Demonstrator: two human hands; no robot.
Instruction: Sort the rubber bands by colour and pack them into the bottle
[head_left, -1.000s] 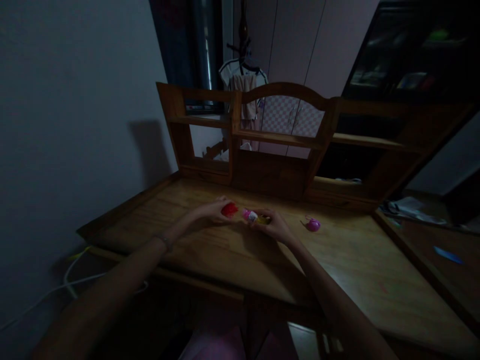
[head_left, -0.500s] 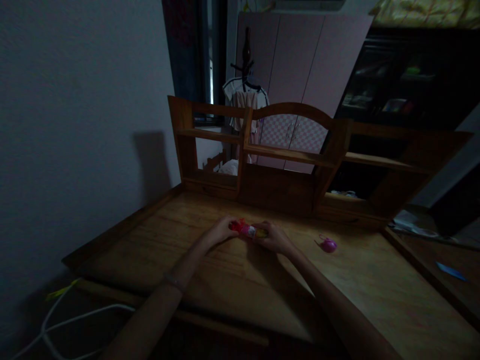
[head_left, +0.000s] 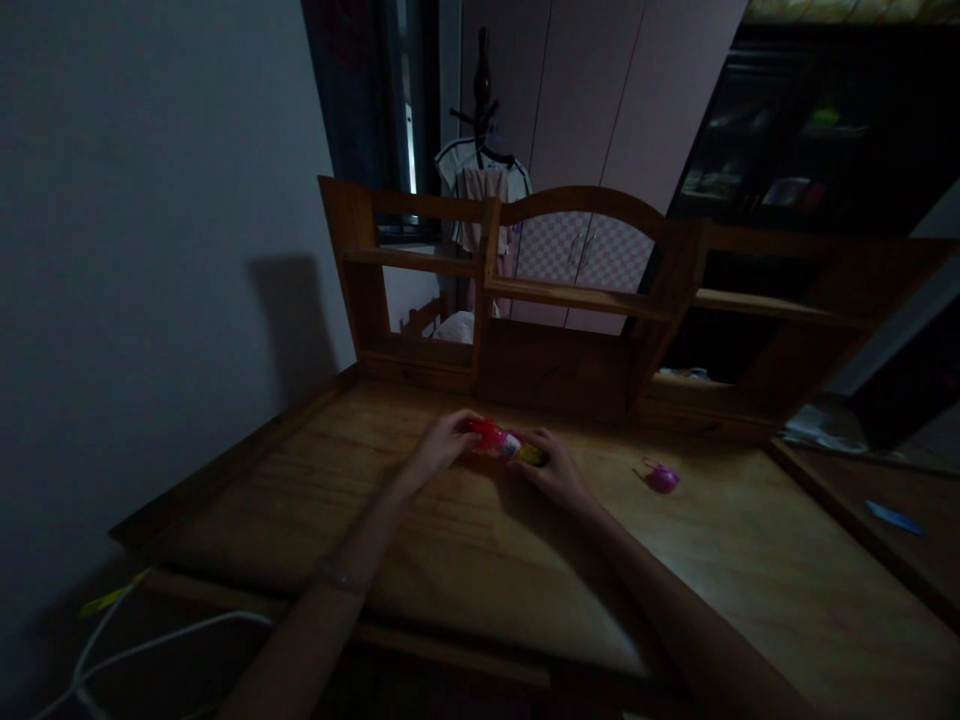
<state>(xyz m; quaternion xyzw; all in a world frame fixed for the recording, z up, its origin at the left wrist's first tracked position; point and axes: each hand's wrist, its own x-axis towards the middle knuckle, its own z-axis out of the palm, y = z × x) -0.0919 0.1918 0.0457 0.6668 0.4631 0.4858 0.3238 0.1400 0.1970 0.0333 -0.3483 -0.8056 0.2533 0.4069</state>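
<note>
A small, long item [head_left: 506, 443], red at one end, pink and white in the middle and yellow at the other, is held level just over the wooden desktop [head_left: 420, 520]. Its exact kind is too dim to make out. My left hand [head_left: 450, 440] has its fingers closed at the red end. The yellow end sits between the thumb and fingers of my right hand [head_left: 551, 470]. To the right of my right hand lies a round purple thing with a thin loop [head_left: 663, 478], touched by neither hand.
A wooden shelf unit [head_left: 555, 295] rises along the desk's far edge. The white wall [head_left: 165, 250] borders the left side. White cable [head_left: 172, 630] hangs at the front left corner, and a flat blue object [head_left: 892, 517] lies on a surface at far right.
The view has tipped down slightly. The red end now shows more beyond my left fingers, and the item sits a little further right in the picture, still between both hands.
</note>
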